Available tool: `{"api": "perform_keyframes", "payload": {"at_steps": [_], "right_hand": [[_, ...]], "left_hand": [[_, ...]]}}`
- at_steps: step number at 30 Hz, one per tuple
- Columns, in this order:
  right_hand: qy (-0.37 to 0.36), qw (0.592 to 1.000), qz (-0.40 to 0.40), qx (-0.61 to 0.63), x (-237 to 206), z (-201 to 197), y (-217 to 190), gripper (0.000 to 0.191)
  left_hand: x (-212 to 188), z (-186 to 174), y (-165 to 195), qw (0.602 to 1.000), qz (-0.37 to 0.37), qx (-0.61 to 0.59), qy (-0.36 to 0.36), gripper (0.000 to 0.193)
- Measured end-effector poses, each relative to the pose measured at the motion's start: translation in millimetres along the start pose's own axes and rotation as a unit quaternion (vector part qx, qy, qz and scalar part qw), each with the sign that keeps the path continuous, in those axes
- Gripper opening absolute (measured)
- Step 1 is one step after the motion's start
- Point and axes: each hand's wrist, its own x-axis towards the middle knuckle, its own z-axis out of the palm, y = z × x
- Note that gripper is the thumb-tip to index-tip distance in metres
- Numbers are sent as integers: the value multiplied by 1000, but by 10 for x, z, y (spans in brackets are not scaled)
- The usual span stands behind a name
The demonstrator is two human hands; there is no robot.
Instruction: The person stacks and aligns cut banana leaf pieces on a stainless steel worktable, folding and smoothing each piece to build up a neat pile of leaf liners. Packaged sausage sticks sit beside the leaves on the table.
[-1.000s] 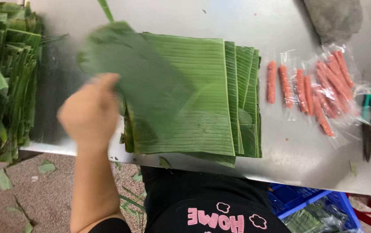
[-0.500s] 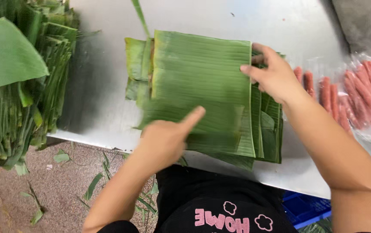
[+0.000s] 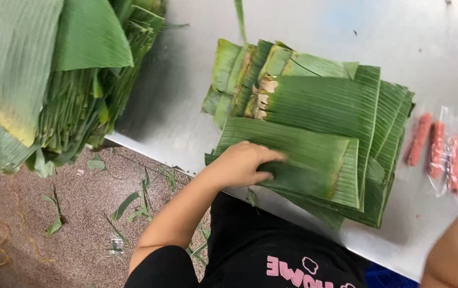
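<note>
A stack of cut green banana leaf sheets lies on the steel table. A narrower leaf strip rests across the near part of the stack. My left hand lies flat on the left end of that strip, fingers together and pointing right, pressing it down. Of my right arm only a bare forearm shows at the lower right corner; the hand itself is out of the frame.
A tall pile of uncut banana leaves fills the left side, overhanging the table edge. Packets of red sausages lie at the right. Leaf scraps litter the speckled floor below the table's near edge.
My right hand has left the stack's right edge and gone out of view. My left hand has slid onto a narrower strip now lying over the near part of the stack.
</note>
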Motion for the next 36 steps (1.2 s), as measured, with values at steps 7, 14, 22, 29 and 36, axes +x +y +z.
{"api": "perform_keyframes", "payload": {"at_steps": [7,14,22,29,36], "right_hand": [[-86,986,-142,25,-340,-125,-806,47],[-318,793,65,516,-703,188,-331,46],[-53,422,284,859,-702,-385,779,20],[-64,875,367,308,-1043,-342,1472,26],[9,999,25,45,-790,-604,307,48]], "left_hand": [[-237,-163,304,918,-94,40,383,31],[357,113,288,983,-121,119,-66,82],[361,214,197,977,-135,122,-115,88],[245,242,254,983,-97,143,58,53],[190,94,283,994,-32,102,33,73]]}}
